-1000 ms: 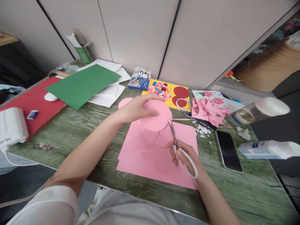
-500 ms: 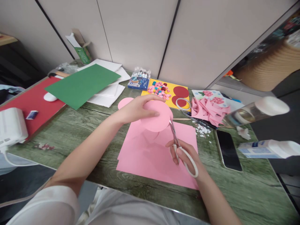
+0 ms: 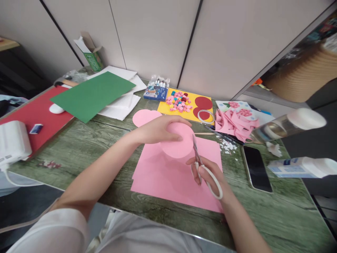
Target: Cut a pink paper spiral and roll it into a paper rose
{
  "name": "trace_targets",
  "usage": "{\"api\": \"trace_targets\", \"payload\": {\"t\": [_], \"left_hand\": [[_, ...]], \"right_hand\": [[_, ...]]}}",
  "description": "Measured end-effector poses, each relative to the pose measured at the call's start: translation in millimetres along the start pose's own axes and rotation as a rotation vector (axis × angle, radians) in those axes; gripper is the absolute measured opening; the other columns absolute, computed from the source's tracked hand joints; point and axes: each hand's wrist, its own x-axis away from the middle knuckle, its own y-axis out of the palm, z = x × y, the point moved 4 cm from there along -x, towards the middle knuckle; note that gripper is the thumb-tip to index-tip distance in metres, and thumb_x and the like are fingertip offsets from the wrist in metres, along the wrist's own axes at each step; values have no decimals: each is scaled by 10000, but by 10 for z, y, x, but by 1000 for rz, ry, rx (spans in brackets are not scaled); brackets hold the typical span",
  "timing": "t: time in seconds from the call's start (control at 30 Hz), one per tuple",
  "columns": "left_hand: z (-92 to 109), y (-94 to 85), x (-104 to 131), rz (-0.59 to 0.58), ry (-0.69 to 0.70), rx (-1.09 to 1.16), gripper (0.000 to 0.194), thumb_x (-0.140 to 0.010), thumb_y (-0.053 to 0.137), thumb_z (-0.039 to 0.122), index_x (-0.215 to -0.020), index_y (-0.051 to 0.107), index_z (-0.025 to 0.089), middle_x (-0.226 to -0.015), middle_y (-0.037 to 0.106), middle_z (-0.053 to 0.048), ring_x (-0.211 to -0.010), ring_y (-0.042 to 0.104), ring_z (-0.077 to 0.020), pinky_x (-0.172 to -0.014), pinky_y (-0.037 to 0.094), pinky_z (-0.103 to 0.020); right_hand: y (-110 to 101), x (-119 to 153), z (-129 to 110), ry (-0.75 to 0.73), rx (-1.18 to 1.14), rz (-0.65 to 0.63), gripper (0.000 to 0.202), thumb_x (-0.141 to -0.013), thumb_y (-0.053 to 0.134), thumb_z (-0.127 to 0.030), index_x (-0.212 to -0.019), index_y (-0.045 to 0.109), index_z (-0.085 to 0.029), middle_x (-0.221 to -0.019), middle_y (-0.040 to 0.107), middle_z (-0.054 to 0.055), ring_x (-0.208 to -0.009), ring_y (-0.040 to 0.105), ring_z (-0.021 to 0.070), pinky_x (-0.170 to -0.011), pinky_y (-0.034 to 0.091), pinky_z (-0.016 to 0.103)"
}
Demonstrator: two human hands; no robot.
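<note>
Just brought L hand a bit bodyward vs. ½ sec ago, shifting pink disc too; prob. means a different bit of rim set against scissors; now holding disc above far part of pink sheets, gripped w/ thumb on top, fingers mostly hidden; in R hand, clasping scissors by the handles; can't tell if touching rim w/ blade tips; counting: 1 pr scissors; 1 disc held, plus at least 1 loose disc on table; at least 2 pink sheets, stacked; 2 dark-red discs on 1 yellow sheet; 1 white ring; 1 phone; 1 green sheet; too many pom-poms and pink scraps to count.
</note>
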Motion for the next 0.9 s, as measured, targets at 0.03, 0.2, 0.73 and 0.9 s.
{"api": "trace_targets", "payload": {"t": [0.03,0.2,0.73,0.9], "left_hand": [[5,4,1,-4,5,-8,417,-730,553,215,-1144,562,265,-1259,553,9,-1157,502,-203,-935,420,-328],[12,13,1,-12,18,-28,426,-729,548,212,-1150,557,270,-1254,556,8,-1150,507,-202,-938,412,-328],[60,-26,31,-47,13,-29,397,-746,549,210,-1137,572,273,-1253,558,27,-1151,504,-176,-944,394,-294],[48,-45,40,-60,6,-38,405,-741,559,227,-1143,569,278,-1241,566,20,-1146,509,-188,-935,403,-306]], "right_hand": [[-4,3,-1,2,9,2,366,-825,516,-482,-981,567,-155,-588,413,-45,-467,404,79,-447,340,223],[-18,17,11,27,52,0,364,-843,492,-473,-1007,560,-155,-586,421,-41,-478,407,89,-462,351,234],[-9,11,-9,46,100,17,362,-831,502,-488,-946,573,-153,-549,405,-54,-431,398,77,-425,341,217],[-5,15,5,79,107,25,355,-821,520,-485,-927,571,-150,-543,399,-56,-424,388,74,-415,339,216]]}}
